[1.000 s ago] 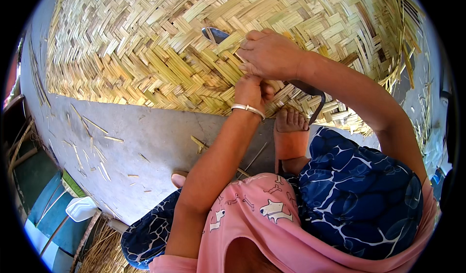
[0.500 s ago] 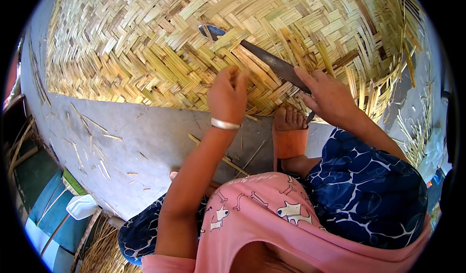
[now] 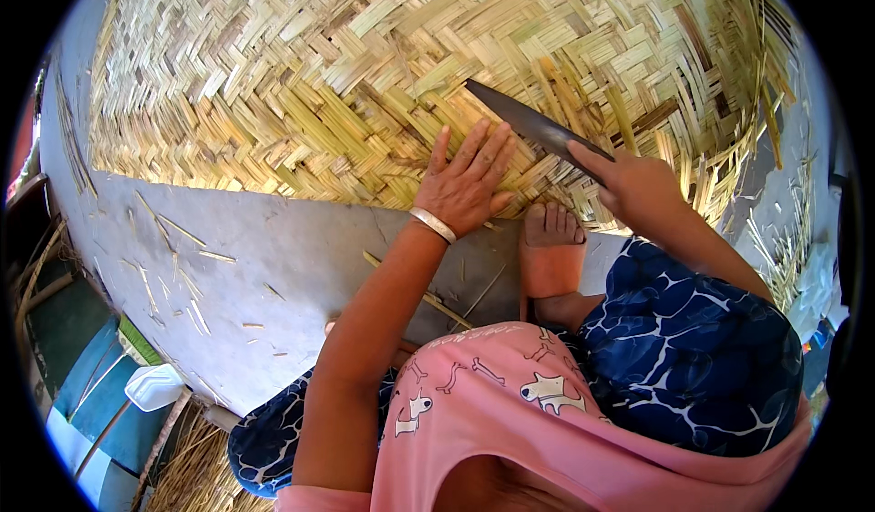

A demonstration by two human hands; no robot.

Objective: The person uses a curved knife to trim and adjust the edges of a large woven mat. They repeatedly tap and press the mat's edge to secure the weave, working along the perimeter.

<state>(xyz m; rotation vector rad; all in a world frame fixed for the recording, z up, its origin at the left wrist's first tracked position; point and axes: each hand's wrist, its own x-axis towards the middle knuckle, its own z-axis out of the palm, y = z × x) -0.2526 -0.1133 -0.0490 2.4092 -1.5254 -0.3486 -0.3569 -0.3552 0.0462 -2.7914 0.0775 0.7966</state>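
A large woven bamboo mat (image 3: pixel 301 102) lies on the concrete floor and fills the upper half of the view. My left hand (image 3: pixel 467 182), with a silver bangle on the wrist, lies flat on the mat's near edge with its fingers spread. My right hand (image 3: pixel 636 184) grips the handle of a long dark knife (image 3: pixel 529 122), whose blade points up and left over the mat, just right of the left hand's fingers. My bare foot (image 3: pixel 550 246) rests at the mat's edge between the two hands.
Loose bamboo slivers (image 3: pixel 169 266) lie scattered on the grey concrete floor (image 3: pixel 273 284). Unwoven strip ends stick out at the mat's right edge (image 3: pixel 775 239). A white plastic object (image 3: pixel 153 386) and green-blue boards (image 3: pixel 91 366) sit at the lower left, below the floor's edge.
My left hand has opened and pressed flat on the mat. My right hand has drawn back to the right with the knife, whose blade now lies lower over the mat.
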